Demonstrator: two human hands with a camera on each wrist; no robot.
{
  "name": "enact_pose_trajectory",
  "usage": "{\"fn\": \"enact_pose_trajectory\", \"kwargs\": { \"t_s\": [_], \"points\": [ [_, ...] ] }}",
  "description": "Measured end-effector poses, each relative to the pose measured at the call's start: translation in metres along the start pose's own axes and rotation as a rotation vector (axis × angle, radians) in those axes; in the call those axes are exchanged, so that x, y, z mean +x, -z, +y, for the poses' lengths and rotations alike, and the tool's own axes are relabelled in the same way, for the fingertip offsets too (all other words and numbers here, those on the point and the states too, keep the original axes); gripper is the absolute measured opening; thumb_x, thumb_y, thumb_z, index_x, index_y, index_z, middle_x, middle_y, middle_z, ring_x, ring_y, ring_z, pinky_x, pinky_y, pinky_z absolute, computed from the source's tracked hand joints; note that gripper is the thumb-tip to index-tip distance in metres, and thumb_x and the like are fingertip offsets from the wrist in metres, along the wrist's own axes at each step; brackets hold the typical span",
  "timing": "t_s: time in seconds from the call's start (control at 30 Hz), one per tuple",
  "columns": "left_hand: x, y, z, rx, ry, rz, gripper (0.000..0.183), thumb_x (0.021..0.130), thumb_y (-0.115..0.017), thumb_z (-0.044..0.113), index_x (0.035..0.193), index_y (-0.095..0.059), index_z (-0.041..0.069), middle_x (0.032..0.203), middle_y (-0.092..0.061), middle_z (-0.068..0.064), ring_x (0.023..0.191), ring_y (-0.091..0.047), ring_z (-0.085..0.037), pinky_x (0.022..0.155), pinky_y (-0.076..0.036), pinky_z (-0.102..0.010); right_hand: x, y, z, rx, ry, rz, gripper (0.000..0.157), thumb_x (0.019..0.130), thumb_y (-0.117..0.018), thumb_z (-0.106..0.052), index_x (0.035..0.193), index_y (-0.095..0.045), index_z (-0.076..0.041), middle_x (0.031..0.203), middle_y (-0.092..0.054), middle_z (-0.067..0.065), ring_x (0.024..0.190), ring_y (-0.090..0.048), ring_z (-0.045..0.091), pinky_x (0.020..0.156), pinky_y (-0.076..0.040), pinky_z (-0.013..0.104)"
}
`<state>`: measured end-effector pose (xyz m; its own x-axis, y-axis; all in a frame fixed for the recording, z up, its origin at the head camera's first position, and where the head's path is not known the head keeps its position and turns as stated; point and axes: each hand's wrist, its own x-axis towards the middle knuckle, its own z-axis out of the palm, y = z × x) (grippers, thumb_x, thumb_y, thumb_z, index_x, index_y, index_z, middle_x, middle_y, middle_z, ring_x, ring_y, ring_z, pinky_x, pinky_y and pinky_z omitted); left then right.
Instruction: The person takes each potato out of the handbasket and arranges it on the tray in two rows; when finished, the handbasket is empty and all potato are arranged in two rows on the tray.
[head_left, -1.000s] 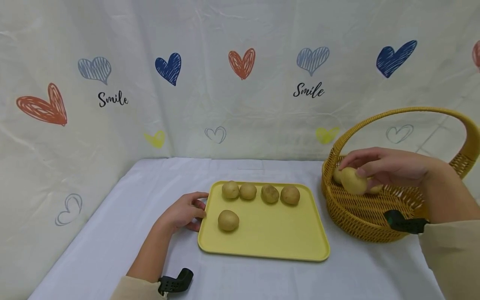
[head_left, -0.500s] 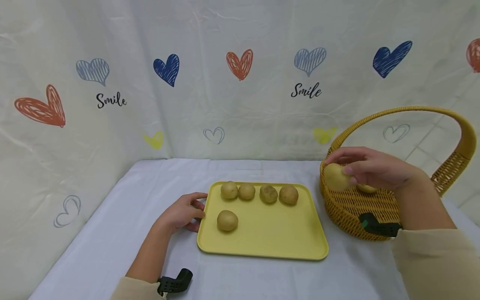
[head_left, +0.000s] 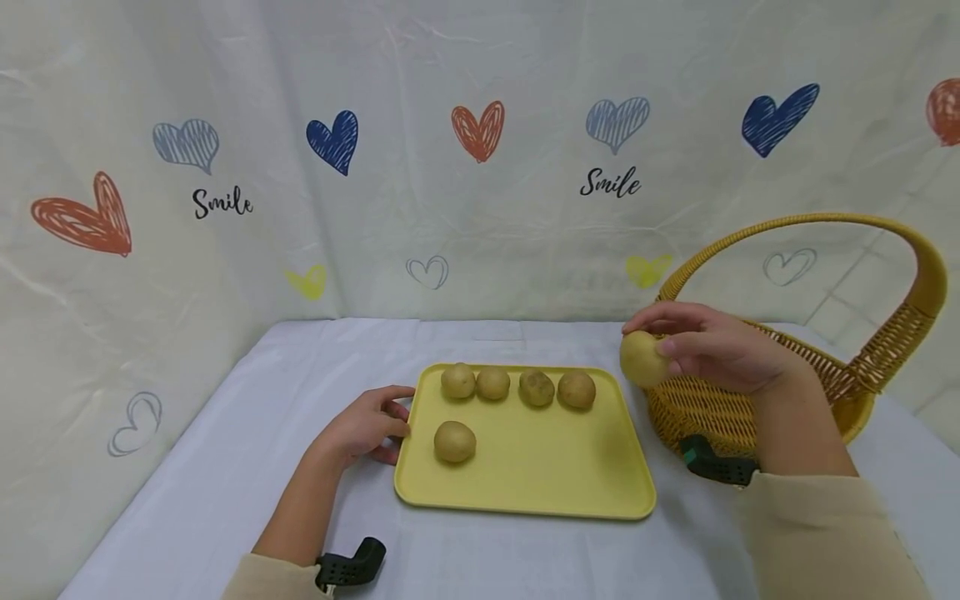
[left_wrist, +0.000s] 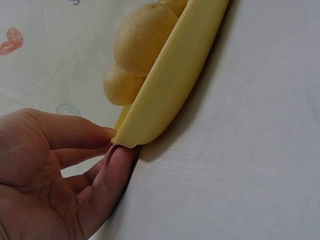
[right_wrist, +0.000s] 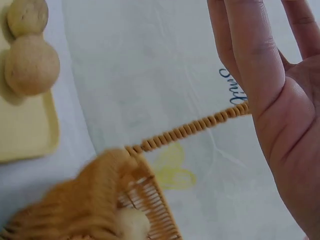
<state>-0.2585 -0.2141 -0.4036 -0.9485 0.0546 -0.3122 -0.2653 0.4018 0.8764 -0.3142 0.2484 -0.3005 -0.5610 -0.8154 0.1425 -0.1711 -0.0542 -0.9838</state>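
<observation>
My right hand pinches a potato between thumb and fingers, in the air between the wicker basket and the tray; the right wrist view does not show this potato. At the left side of the yellow tray, my left hand pinches the rim, as the left wrist view shows with fingertips at the tray's corner. Several potatoes lie in a row along the tray's far edge. One more potato sits nearer, at the tray's left.
The basket's tall arched handle rises behind my right arm. Inside the basket, a potato shows in the right wrist view. A white cloth covers the table, and a sheet printed with hearts hangs behind it.
My right hand has carried the potato leftward from over the basket, past its left rim toward the tray. The left hand and the potatoes on the tray stay where they were.
</observation>
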Motion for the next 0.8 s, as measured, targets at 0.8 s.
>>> {"fn": "enact_pose_trajectory", "kwargs": {
  "t_s": [0.8],
  "points": [
    [-0.003,0.0,0.002,0.004,0.002,-0.002,0.066,0.089,-0.065,-0.003,0.151,-0.05,0.012,0.115,-0.056,-0.014,0.088,-0.063,-0.025,0.062,-0.063,-0.037,0.036,-0.054,0.042,0.112,0.14,0.115,0.039,0.102,-0.043,0.003,0.129,-0.066,-0.014,0.122,-0.063,0.001,0.091,-0.068,0.008,0.087,-0.062,0.034]
  ]
}}
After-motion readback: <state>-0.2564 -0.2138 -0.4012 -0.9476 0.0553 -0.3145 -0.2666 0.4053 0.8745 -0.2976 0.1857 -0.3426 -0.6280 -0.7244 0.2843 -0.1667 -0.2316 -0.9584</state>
